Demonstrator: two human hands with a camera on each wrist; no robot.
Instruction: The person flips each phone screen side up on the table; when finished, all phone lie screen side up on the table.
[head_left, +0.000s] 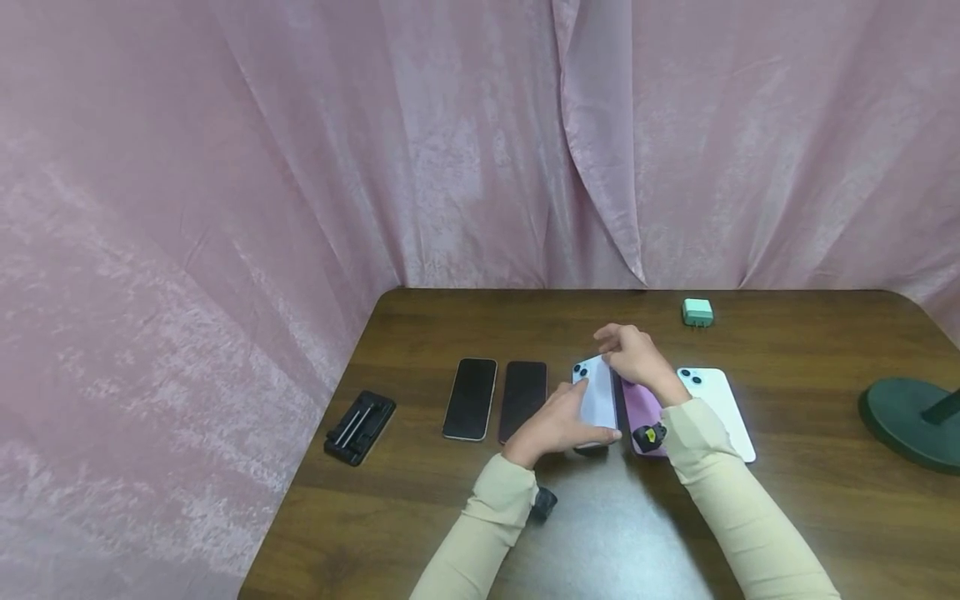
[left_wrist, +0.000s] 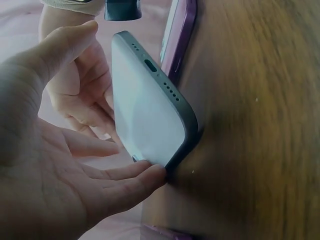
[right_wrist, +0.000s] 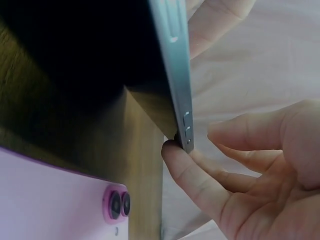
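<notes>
A light-blue smartphone [head_left: 598, 400] stands tilted above the table with its back and twin cameras facing up. My left hand [head_left: 558, 421] is spread over its lower left part. In the left wrist view, the fingers [left_wrist: 135, 182] touch the phone's long edge, while the thumb is apart from it. At the top corner, my right hand [head_left: 636, 357] touches the phone with its fingertips [right_wrist: 175, 152]; the thumb stands clear of the edge. The phone's dark screen [right_wrist: 90, 50] faces the table. Beside it lies a pink smartphone [head_left: 641, 408], back up, partly covered by the right arm.
Two smartphones [head_left: 470, 400] [head_left: 525, 396] lie screen up to the left. A white smartphone [head_left: 720, 408] lies back up at right. Farther off are a small black case [head_left: 360, 427] with silver rods, a mint plug charger [head_left: 697, 312] and a dark green round base [head_left: 907, 421].
</notes>
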